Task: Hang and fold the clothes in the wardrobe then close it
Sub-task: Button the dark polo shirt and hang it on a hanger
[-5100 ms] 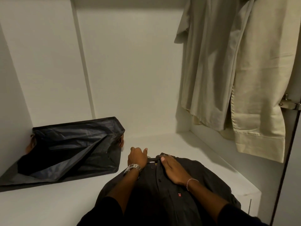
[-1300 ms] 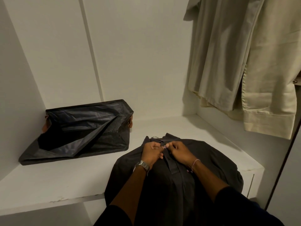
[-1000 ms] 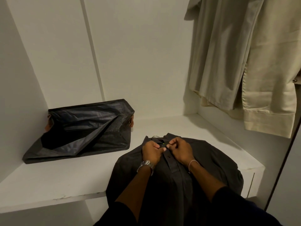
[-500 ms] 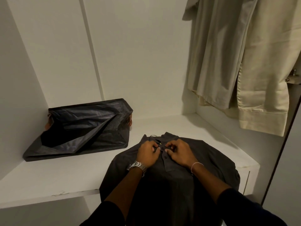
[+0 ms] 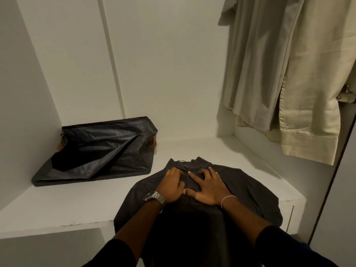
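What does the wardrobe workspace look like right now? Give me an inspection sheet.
Surface: white shelf, chipped at its front edge.
Job's things: dark shirt lies front-up on the shelf, its lower part hanging over the edge; beige clothes hang at right.
Clutter: dark bag lies flat and open at the back left.
Grips: left hand and right hand rest on the shirt just below its collar, fingers spread.
Cables: nothing seen.
Surroundings: white wardrobe walls; door hinge at right.

A collapsed dark fabric bag (image 5: 100, 151) (orange trim showing) lies against the corner.
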